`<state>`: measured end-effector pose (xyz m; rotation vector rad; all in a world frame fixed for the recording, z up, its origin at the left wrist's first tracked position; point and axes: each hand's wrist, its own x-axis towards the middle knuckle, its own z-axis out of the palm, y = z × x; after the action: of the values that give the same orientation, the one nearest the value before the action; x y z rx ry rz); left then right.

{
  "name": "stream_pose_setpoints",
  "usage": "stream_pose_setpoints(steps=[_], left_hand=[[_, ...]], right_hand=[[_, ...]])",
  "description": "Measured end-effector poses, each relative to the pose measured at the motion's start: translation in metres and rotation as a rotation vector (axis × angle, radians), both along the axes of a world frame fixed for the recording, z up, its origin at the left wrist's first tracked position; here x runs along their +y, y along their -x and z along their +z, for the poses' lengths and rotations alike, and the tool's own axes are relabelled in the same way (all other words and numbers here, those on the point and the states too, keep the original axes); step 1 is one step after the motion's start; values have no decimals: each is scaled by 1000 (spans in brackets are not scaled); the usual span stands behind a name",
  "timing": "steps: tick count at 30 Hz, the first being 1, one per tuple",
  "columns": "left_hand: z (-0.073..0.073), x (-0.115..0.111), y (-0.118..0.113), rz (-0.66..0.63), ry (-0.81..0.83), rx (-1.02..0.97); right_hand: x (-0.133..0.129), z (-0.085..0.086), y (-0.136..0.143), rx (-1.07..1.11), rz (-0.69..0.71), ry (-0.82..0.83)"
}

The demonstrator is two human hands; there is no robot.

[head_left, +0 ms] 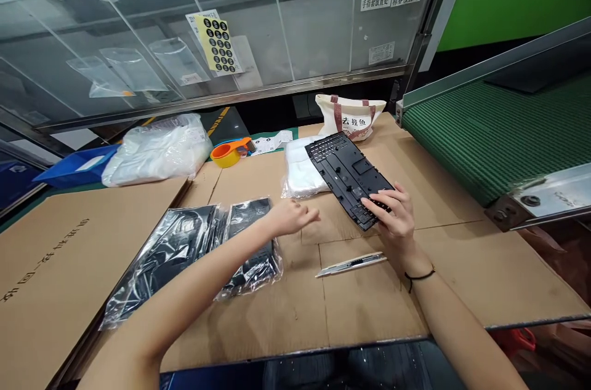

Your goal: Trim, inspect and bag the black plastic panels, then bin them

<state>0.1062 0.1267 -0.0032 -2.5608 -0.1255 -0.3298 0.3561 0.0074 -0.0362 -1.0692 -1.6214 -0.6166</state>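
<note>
The right hand (392,218) has its fingers and thumb closed on the near end of a flat black plastic panel (353,178) with rows of small square holes at its far end. The panel is held up at a slant over the brown cardboard table cover (286,322), and its far end is in front of a soft white stack in a clear bag (302,168). The left hand (293,218) is in the air near the panel but not touching it. Its fingers are loosely curled in, and I cannot tell if they hold anything small. Below the panel lies a thin silver cutting knife (351,264). By the left arm are shiny clear plastic bags with flat black things inside (184,242), lying side by side. Farther back are an orange and yellow tape holder (226,156) and a cream cloth bag with brown handles (351,116). A ridged green moving belt (498,138) is on the right side.
</note>
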Motion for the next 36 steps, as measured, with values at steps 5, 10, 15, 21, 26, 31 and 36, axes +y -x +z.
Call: stream_pose_setpoints(steps=[5, 10, 15, 21, 26, 31, 36], left_hand=[[-9, 38, -7, 161, -11, -34], [-8, 43, -25, 191, 7, -7], [-9, 44, -34, 183, 28, 23], [-2, 46, -33, 220, 37, 4], [7, 48, -25, 249, 54, 0], [18, 53, -18, 276, 58, 17], [27, 52, -28, 212, 75, 85]], right_hand=[[0, 2, -4, -74, -67, -20], [-1, 0, -5, -55, -59, -17], [-1, -1, -5, -38, -62, -15], [-2, 0, -6, -14, -56, 10], [-2, -1, -7, 3, -55, 18], [-1, 0, -6, 2, -65, 23], [4, -2, -10, 94, -46, -19]])
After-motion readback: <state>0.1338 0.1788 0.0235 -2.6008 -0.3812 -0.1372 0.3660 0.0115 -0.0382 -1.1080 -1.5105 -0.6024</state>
